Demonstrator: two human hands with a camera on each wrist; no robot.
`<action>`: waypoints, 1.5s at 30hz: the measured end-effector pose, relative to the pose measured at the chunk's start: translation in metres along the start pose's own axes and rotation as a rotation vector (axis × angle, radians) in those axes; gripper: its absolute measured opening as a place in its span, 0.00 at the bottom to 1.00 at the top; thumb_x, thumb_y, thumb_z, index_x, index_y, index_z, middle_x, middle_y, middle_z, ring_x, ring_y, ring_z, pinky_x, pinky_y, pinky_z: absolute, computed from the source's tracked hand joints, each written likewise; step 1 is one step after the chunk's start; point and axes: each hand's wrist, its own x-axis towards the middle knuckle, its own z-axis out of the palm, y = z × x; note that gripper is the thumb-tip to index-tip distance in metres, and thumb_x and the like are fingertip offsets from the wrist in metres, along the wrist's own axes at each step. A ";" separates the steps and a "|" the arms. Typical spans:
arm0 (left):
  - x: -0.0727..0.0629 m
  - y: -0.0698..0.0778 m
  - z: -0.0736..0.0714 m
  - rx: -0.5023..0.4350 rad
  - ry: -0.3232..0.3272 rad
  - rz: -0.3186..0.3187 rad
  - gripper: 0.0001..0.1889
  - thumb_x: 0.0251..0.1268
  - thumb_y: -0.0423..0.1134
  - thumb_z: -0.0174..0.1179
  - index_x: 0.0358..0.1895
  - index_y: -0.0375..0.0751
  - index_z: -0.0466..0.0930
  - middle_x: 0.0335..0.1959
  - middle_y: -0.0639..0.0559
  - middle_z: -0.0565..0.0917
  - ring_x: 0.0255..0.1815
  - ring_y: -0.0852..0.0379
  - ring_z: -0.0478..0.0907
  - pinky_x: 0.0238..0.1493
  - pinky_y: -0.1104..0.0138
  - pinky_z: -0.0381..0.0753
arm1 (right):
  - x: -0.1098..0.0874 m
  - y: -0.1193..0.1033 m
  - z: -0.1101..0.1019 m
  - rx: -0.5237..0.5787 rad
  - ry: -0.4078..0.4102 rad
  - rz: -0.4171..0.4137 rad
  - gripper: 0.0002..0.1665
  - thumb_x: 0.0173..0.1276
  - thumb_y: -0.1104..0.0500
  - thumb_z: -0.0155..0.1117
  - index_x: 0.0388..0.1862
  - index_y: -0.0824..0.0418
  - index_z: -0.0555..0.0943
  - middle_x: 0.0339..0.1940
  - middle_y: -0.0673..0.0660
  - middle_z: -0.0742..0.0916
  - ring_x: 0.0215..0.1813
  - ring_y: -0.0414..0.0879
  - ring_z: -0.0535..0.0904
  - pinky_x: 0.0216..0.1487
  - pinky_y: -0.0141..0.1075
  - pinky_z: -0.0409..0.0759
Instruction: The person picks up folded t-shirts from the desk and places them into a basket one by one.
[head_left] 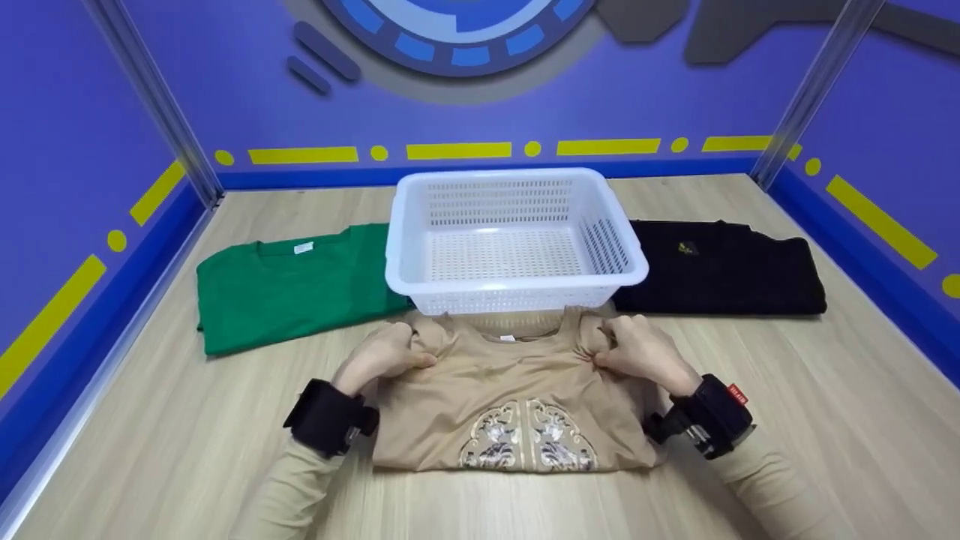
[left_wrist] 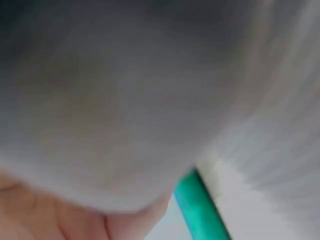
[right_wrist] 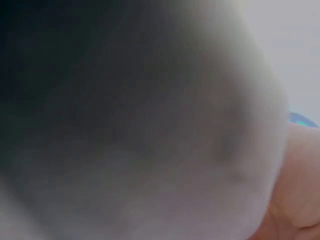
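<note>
A tan T-shirt with a gold and silver print lies folded at the front of the table, its collar toward the basket. Near its left shoulder my left hand pinches the fabric between thumb and curled fingers. My right hand grips the opposite shoulder in the same way, and creases run from both grips. Both wrist views are mostly filled by blurred cloth, with part of the left hand and of the right hand showing at the edges.
Behind the shirt stands a white plastic basket with nothing in it. A folded green T-shirt lies to its left and a folded black T-shirt to its right. Blue-purple panels enclose the wooden table.
</note>
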 end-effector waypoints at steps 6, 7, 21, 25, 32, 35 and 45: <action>-0.010 0.005 -0.016 -0.023 -0.059 0.036 0.19 0.48 0.44 0.69 0.16 0.50 0.65 0.14 0.60 0.64 0.17 0.62 0.62 0.19 0.73 0.60 | -0.006 -0.005 -0.017 0.045 -0.046 -0.085 0.11 0.46 0.61 0.67 0.18 0.57 0.72 0.18 0.49 0.74 0.20 0.41 0.70 0.19 0.31 0.67; -0.012 0.006 -0.018 -0.025 -0.064 0.047 0.18 0.47 0.43 0.70 0.16 0.50 0.65 0.15 0.60 0.64 0.17 0.62 0.63 0.19 0.73 0.59 | -0.007 -0.006 -0.021 0.049 -0.047 -0.100 0.10 0.46 0.62 0.67 0.18 0.57 0.72 0.18 0.49 0.75 0.21 0.41 0.70 0.19 0.31 0.67; -0.037 0.013 -0.046 -0.088 -0.026 0.196 0.19 0.48 0.41 0.69 0.40 0.34 0.76 0.34 0.46 0.81 0.34 0.56 0.75 0.34 0.68 0.74 | -0.028 -0.018 -0.061 0.108 0.126 -0.218 0.11 0.47 0.63 0.72 0.22 0.57 0.75 0.18 0.45 0.75 0.22 0.35 0.67 0.22 0.28 0.66; -0.042 0.014 -0.051 -0.105 0.004 0.220 0.21 0.51 0.42 0.69 0.45 0.33 0.76 0.39 0.44 0.83 0.39 0.54 0.78 0.39 0.64 0.77 | -0.030 -0.017 -0.067 0.119 0.210 -0.250 0.14 0.47 0.62 0.74 0.20 0.56 0.74 0.17 0.43 0.72 0.22 0.34 0.66 0.24 0.27 0.64; -0.046 0.016 -0.056 -0.145 0.095 0.233 0.18 0.53 0.43 0.68 0.42 0.36 0.76 0.34 0.47 0.82 0.35 0.56 0.77 0.35 0.66 0.75 | -0.032 -0.015 -0.073 0.194 0.344 -0.267 0.14 0.45 0.62 0.78 0.24 0.58 0.78 0.18 0.43 0.72 0.23 0.32 0.65 0.24 0.25 0.62; -0.044 0.017 -0.056 -0.161 0.154 0.230 0.16 0.53 0.43 0.68 0.38 0.36 0.77 0.29 0.51 0.79 0.31 0.58 0.74 0.31 0.68 0.71 | -0.033 -0.016 -0.074 0.212 0.397 -0.262 0.14 0.45 0.62 0.79 0.24 0.58 0.79 0.19 0.43 0.73 0.24 0.31 0.66 0.25 0.23 0.63; -0.040 0.018 -0.056 -0.254 0.357 0.232 0.14 0.56 0.42 0.68 0.31 0.38 0.72 0.22 0.54 0.64 0.26 0.59 0.63 0.27 0.71 0.57 | -0.030 -0.016 -0.077 0.276 0.545 -0.193 0.12 0.46 0.62 0.79 0.26 0.59 0.82 0.19 0.41 0.77 0.24 0.30 0.69 0.25 0.22 0.64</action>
